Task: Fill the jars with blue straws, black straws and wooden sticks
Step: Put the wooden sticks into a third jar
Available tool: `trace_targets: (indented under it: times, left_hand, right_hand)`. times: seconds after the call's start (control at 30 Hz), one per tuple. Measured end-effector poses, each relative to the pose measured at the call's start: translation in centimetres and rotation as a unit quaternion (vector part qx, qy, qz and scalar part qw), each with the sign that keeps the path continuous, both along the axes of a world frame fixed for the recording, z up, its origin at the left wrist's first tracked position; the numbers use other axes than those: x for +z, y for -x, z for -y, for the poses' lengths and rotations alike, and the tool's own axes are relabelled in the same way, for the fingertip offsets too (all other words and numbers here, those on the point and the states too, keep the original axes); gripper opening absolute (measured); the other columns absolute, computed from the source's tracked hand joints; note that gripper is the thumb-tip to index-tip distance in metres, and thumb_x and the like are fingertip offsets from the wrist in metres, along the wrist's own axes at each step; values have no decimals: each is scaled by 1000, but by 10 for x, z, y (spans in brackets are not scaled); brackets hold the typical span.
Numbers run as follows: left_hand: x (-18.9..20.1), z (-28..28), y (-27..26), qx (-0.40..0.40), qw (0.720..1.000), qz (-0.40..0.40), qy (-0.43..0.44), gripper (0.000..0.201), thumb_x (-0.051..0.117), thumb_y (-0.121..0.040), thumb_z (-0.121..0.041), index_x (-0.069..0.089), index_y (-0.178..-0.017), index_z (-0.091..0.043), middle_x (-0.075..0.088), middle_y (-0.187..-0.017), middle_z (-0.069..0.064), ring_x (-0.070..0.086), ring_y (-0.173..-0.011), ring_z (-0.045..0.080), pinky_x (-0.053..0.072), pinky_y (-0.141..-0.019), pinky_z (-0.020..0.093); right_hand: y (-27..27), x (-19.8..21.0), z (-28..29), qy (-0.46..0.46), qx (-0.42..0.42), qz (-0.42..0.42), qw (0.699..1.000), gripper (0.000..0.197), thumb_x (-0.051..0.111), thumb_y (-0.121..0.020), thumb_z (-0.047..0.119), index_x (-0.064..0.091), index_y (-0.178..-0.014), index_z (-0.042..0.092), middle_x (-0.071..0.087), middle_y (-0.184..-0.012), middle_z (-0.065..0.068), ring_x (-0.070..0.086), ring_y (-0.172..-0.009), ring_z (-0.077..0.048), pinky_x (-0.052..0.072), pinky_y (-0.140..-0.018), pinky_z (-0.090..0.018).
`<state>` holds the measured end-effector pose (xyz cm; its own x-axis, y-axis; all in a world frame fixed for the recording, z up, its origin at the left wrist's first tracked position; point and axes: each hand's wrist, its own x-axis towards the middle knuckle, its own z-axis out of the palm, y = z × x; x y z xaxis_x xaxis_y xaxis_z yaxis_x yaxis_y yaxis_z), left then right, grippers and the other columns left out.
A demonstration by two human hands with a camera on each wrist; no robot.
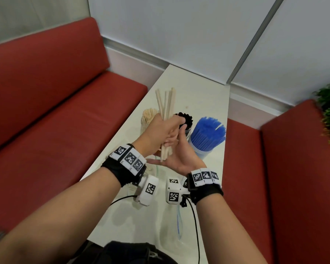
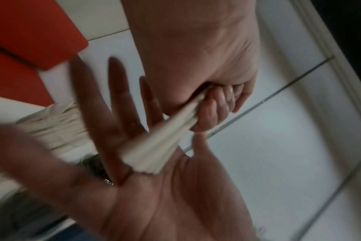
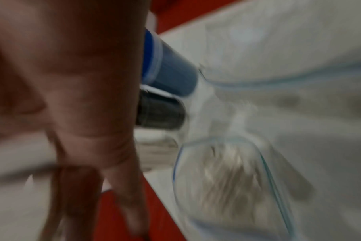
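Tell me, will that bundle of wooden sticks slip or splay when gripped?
Likely stiff: the wooden sticks stand straight above the left hand. Probably slide unevenly: their tips fan apart and lower ends sit staggered.

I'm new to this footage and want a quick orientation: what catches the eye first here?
At the centre, the left hand grips a bundle of pale wooden sticks, their lower ends butting against the flat palm of the right hand. Behind them on the white table, a clear jar of bright blue straws stands at the right, beside the black ones.
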<state>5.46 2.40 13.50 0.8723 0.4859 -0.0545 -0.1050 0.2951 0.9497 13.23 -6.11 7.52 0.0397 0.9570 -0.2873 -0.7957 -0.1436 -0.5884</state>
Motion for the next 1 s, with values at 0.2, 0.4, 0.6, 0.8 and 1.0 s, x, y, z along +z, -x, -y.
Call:
trace_targets:
  times: [0.2, 0.4, 0.6, 0.8, 1.0]
  left_hand:
    - [-18, -15, 2, -386, 911, -146, 28, 45, 56, -87, -21, 33, -48, -22, 27, -39, -7, 22, -31, 5, 18, -36, 12]
    - [-48, -28, 8, -366, 913, -80, 163, 53, 55, -82, -71, 61, -73, -19, 37, -43, -10, 29, -30, 1, 19, -35, 18]
    - [-82, -31, -4, -128, 916, -64, 374, 34, 68, -87, -46, 69, -87, -12, 59, -65, -1, 51, -42, 6, 38, -34, 14]
    - [-96, -38, -1, -10, 882, -92, 462, 14, 61, -86, -22, 55, -77, -13, 51, -55, 2, 33, -29, 3, 20, -23, 15]
    - [-123, -52, 14, 18, 910, -166, 379, 17, 46, -102, -21, 49, -87, -13, 45, -57, 0, 29, -31, 3, 16, -25, 15]
  right_hand:
    - [-26, 54, 11, -79, 17, 247, 966, 76, 54, -91, 63, 55, -131, -2, 58, -142, -15, 50, -139, -27, 44, -112, -38]
    - [-24, 81, -7, -17, -276, 222, 935, 54, 56, -103, 33, 44, -53, 15, 40, -43, -2, 63, -60, -27, 59, -71, -40]
    - [-5, 73, -29, -6, -353, 397, 847, 47, 63, -99, 33, 52, -57, 16, 44, -43, -4, 56, -45, -23, 58, -63, -35]
    - [1, 62, -39, -1, -174, 490, 854, 46, 60, -102, 26, 53, -57, 16, 58, -52, -6, 72, -70, -35, 58, -83, -53]
    - [-30, 62, -38, 124, 81, 555, 819, 15, 68, -93, 13, 75, -85, 2, 76, -78, -2, 72, -72, -10, 58, -68, -22]
